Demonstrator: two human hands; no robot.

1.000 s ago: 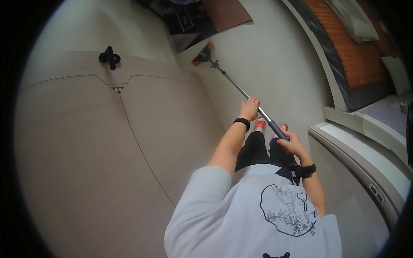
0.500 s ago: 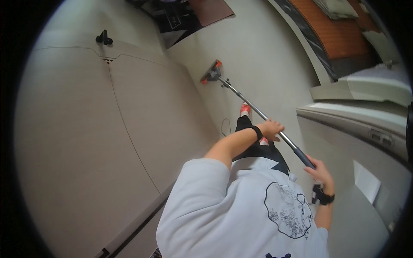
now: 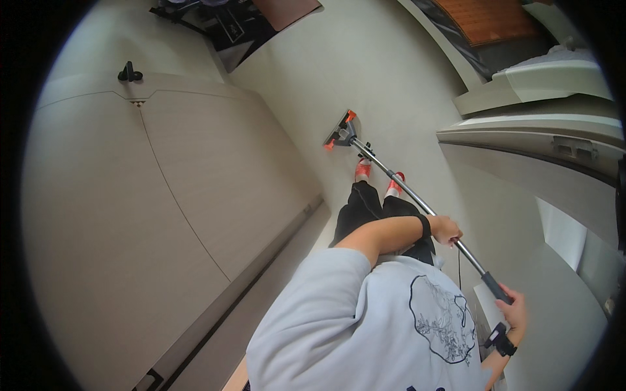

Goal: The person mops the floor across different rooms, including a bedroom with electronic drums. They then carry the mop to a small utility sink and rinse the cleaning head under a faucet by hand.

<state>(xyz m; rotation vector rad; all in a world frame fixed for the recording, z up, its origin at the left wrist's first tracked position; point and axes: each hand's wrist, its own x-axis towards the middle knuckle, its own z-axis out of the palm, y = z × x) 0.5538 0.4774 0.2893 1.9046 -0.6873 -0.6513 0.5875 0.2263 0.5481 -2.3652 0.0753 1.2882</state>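
Observation:
A sponge mop [image 3: 407,189] with a silver pole slants across the floor. Its grey head with orange ends [image 3: 342,129] rests on the floor just ahead of my red shoes. My left hand [image 3: 446,231], with a black band at the wrist, is closed round the middle of the pole. Lower down and to the right, my right hand [image 3: 513,309] is wrapped round the dark grip [image 3: 494,285] at the pole's end. A black watch [image 3: 501,340] is on my right wrist.
A large beige panelled surface [image 3: 189,189] with a black fitting [image 3: 130,72] fills the left. To the right stands a pale panel edge [image 3: 521,133]. Behind it is a brown slatted mat [image 3: 489,23] on a bed-like frame. Dark items [image 3: 225,32] lie at the far left.
The mop head has been pulled back toward my feet and slightly right. Both hands have moved down and right with the pole. More of both my shoes shows.

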